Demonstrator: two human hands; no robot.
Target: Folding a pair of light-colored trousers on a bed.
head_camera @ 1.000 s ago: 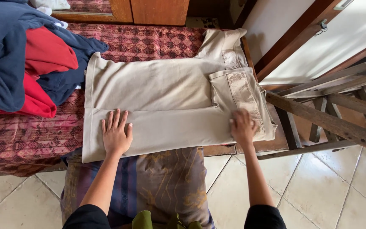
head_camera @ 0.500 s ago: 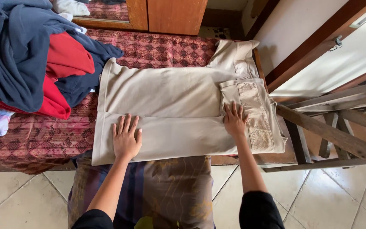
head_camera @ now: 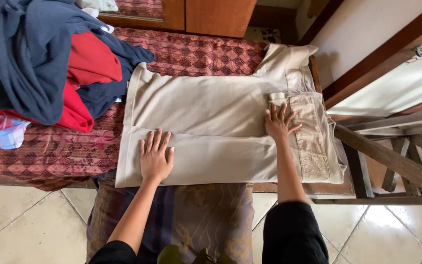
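A pair of beige trousers [head_camera: 206, 112] lies flat on a red patterned cloth [head_camera: 50, 151], legs to the left and waistband to the right. My left hand [head_camera: 156, 157] rests palm down on the near leg, fingers spread. Flat on the cloth next to the waistband panel [head_camera: 311, 139] is my right hand [head_camera: 278, 122], fingers apart. Neither hand holds anything.
A heap of navy and red clothes [head_camera: 40, 63] sits at the far left, with a pink checked piece [head_camera: 3, 132] under it. A wooden frame [head_camera: 391, 156] stands at the right. Wooden cabinet doors [head_camera: 206, 14] are behind. Tiled floor [head_camera: 20, 220] lies below.
My right hand has slid from the near waistband edge up and away along the trousers, fingers now spread. My left hand stays put. The camera view has shifted left.
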